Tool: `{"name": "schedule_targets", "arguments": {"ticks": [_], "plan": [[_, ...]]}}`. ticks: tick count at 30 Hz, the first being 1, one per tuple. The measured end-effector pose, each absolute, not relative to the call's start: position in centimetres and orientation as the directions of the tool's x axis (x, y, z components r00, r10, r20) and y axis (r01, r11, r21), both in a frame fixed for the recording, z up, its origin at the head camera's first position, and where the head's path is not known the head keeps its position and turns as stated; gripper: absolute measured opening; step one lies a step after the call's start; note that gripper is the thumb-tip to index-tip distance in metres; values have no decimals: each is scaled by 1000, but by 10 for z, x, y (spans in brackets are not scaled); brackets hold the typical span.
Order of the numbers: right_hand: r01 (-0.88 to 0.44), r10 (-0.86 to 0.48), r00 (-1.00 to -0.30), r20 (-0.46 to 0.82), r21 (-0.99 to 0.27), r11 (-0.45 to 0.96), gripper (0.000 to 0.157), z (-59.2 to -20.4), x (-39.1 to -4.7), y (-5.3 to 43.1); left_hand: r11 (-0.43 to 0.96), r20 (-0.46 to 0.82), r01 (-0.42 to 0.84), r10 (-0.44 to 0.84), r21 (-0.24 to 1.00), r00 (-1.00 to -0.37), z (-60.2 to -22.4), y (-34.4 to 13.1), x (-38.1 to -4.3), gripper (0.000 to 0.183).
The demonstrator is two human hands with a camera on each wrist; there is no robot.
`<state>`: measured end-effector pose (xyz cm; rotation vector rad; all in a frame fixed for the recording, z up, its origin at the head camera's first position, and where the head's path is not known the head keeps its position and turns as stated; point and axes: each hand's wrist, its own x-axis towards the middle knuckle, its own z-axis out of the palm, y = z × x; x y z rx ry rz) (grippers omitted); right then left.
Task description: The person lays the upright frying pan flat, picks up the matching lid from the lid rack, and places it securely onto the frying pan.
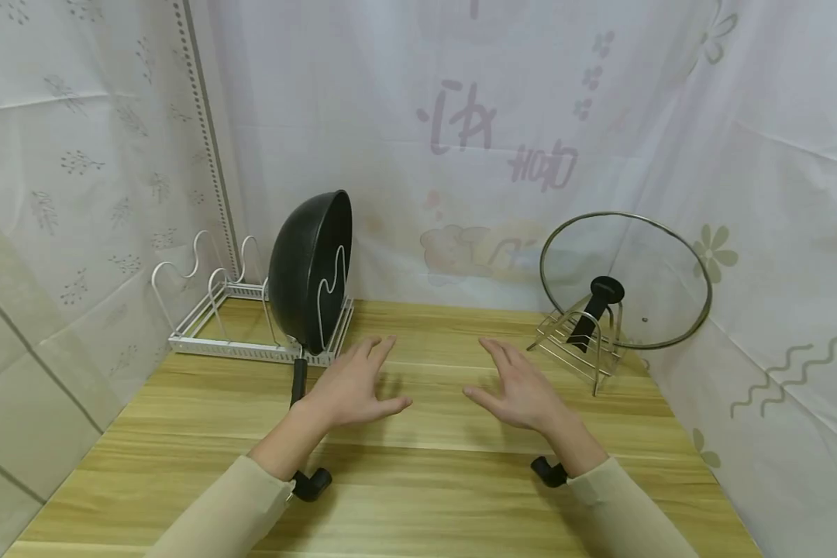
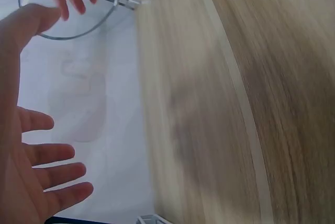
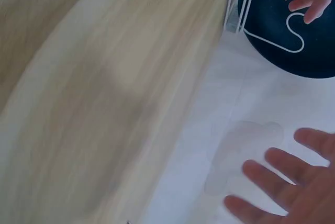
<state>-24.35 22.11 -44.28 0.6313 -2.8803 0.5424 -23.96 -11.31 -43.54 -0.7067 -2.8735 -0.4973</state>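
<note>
Both hands hover apart over the table, fingers spread and palms facing inward, holding nothing. The left hand [image 1: 349, 385] is nearest to a black wok [image 1: 305, 267], which stands on its side in a white wire rack [image 1: 233, 350]. The wok's dark handle [image 1: 298, 380] points toward the front and is partly behind the left wrist. On the other side, the right hand [image 1: 519, 387] is nearest to a small metal stand [image 1: 595, 349]. A round glass lid [image 1: 663, 287] with a metal rim and a black knob [image 1: 605, 291] leans upright in that stand.
The wood-grain table [image 1: 432, 480] runs back to a printed pale curtain [image 1: 390, 116], with more curtain at both sides. Black wrist-mount pieces [image 1: 312, 485] show beside the wrists. Bare tabletop lies between the wok rack and the lid stand.
</note>
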Motion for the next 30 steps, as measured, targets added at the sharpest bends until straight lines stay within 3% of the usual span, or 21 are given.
{"name": "schedule_targets", "arguments": {"ticks": [5,13,23,30], "plan": [[-395,-290,-916,278,-496,773,76,-446,-244,215,806,283,477,394,350,-874,-431,-114,-234,95],[-357,-227,-933,279,-800,483,48,-450,-249,200,724,377,462,294,512,-878,-424,-124,-217,69],[-265,-243,-949,203,-928,260,38,-451,-254,180,644,445,478,230,597,-865,-415,-153,-189,47],[-221,-248,-953,174,-959,176,42,-450,-257,167,639,508,491,177,592,-843,-413,-181,-171,43]]}}
